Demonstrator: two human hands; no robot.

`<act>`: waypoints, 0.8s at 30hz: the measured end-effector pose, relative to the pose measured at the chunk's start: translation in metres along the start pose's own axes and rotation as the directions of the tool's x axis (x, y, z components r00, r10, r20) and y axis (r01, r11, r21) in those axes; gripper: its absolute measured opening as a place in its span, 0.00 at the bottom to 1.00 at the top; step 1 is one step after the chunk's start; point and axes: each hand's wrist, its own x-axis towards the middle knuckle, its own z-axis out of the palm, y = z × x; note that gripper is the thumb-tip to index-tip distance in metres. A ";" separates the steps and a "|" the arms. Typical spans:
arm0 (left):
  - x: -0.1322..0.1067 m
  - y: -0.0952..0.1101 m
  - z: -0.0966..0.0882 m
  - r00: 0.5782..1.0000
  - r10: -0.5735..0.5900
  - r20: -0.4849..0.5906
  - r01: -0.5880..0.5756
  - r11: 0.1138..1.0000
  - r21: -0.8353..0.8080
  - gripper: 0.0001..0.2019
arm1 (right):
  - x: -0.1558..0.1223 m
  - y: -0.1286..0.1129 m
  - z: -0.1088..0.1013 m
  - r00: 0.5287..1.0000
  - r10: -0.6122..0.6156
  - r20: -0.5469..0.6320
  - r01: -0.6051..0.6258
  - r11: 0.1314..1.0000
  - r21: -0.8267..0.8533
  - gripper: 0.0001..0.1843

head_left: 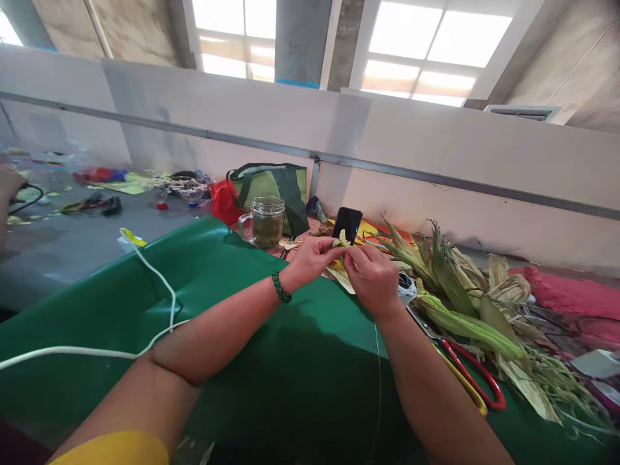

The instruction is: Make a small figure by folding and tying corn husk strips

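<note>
My left hand (312,258) and my right hand (372,278) meet over the green table cover (232,310). Both pinch a small folded piece of pale green corn husk (341,242), whose tip sticks up between the fingers. A green bead bracelet (281,287) circles my left wrist. A thin thread (378,361) hangs down from under my right hand. A flat yellowish husk strip (343,278) lies just beneath the hands.
A pile of green and dried corn husks (465,290) lies to the right, with red-handled scissors (472,371) in front. A glass mug (265,221), a dark phone (347,224), a green bag (278,187) and a white cable (145,336) are around.
</note>
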 end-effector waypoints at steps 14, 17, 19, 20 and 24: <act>0.000 0.004 -0.005 0.999 0.009 -0.039 -0.009 1.000 0.004 0.12 | 0.008 0.013 -0.005 0.950 0.295 0.098 -0.309 0.857 0.412 0.08; 0.000 0.007 -0.006 1.000 -0.011 -0.028 0.010 1.000 -0.017 0.11 | 0.007 0.017 -0.003 0.959 0.247 0.136 -0.282 0.860 0.425 0.07; 0.000 0.010 -0.007 0.999 -0.026 -0.021 0.025 0.999 -0.047 0.11 | 0.007 0.018 -0.002 0.971 0.190 0.145 -0.233 0.885 0.403 0.05; 0.000 0.012 -0.008 0.999 -0.035 -0.013 0.034 0.997 -0.064 0.11 | 0.007 0.019 -0.002 0.978 0.155 0.142 -0.199 0.901 0.386 0.05; 0.001 0.017 -0.013 0.994 -0.096 0.050 0.102 0.983 -0.151 0.11 | 0.006 0.018 -0.002 0.997 0.031 0.067 -0.048 0.964 0.261 0.04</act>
